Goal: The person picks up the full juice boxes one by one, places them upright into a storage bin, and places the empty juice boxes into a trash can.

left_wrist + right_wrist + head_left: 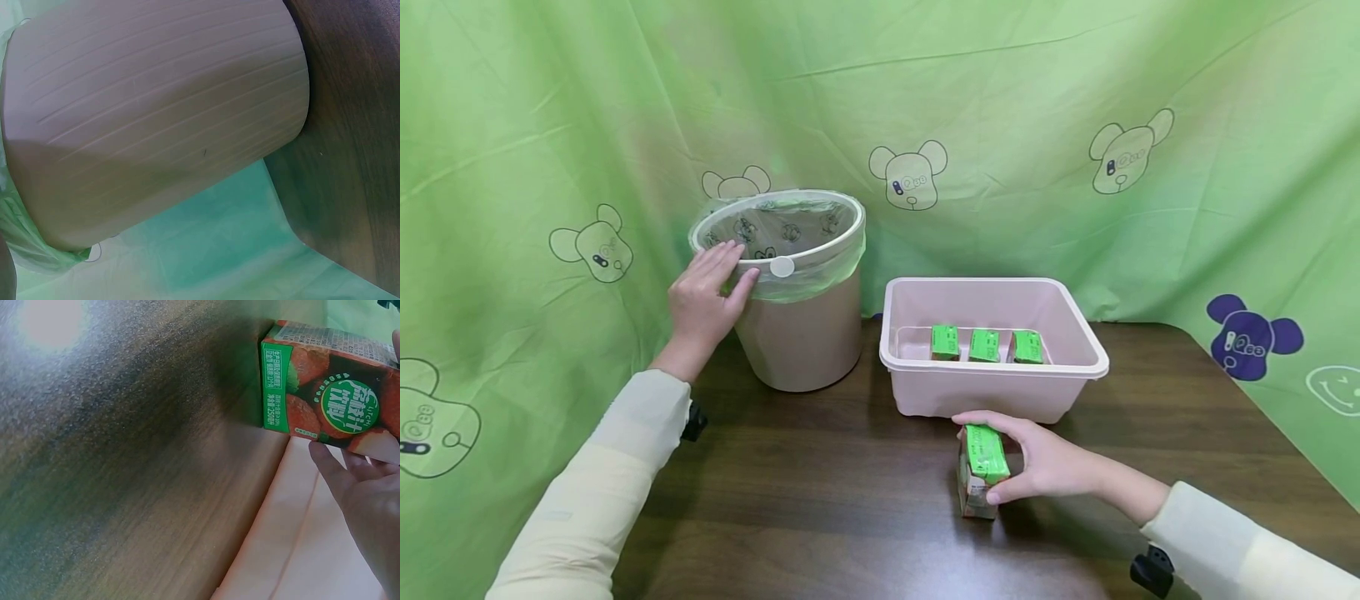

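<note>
My right hand (1048,458) holds a litchi juice box (985,471) between the thumb on its near side and the fingers at its far side. The box has a bright green top and stands upright over the table, just in front of a pink basin (985,392). In the right wrist view, red fruit and a round green label mark the side of the juice box (331,394). My left hand (703,296) rests at the near left rim of a trash bin (805,342), fingers extended on the rim and thumb against the outside of its liner.
Inside the basin stand three green-topped boxes (984,345). A translucent green bag (812,279) lines the bin and folds over its rim. Behind the dark wooden table (820,492) hangs a green curtain (1000,83) with bear-head prints.
</note>
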Demonstrator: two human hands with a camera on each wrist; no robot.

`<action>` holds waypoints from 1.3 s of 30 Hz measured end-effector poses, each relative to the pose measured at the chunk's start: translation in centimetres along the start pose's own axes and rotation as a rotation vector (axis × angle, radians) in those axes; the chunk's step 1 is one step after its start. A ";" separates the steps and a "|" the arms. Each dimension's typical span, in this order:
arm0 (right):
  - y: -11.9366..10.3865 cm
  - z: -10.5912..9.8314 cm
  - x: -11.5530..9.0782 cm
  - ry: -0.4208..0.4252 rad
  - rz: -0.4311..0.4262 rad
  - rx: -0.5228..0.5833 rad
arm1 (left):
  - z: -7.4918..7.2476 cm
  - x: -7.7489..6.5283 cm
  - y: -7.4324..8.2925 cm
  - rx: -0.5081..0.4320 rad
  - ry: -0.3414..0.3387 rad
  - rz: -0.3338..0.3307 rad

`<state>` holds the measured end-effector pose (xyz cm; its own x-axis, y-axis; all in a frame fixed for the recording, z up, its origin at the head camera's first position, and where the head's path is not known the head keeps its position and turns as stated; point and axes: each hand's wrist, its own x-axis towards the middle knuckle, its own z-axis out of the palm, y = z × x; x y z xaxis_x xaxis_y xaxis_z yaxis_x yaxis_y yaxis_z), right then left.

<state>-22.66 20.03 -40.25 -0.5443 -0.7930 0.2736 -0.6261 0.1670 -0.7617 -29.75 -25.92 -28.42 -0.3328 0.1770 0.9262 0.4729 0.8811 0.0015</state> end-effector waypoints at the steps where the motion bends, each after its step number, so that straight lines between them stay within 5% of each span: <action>1: 0.0 0.0 0.0 -0.001 0.001 0.003 | 0.0 0.0 0.0 -0.001 0.000 -0.002; 21: -1.1 -0.2 0.9 0.019 -0.046 -0.067 | 0.0 0.0 0.0 0.000 -0.002 0.002; 39: -3.4 -1.0 2.1 0.014 -0.025 -0.022 | -0.1 0.1 0.2 -0.001 -0.016 -0.005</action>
<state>-22.31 18.38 -36.50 -0.5362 -0.7886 0.3010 -0.6517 0.1602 -0.7414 -29.62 -25.82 -28.28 -0.3479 0.1795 0.9202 0.4717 0.8817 0.0063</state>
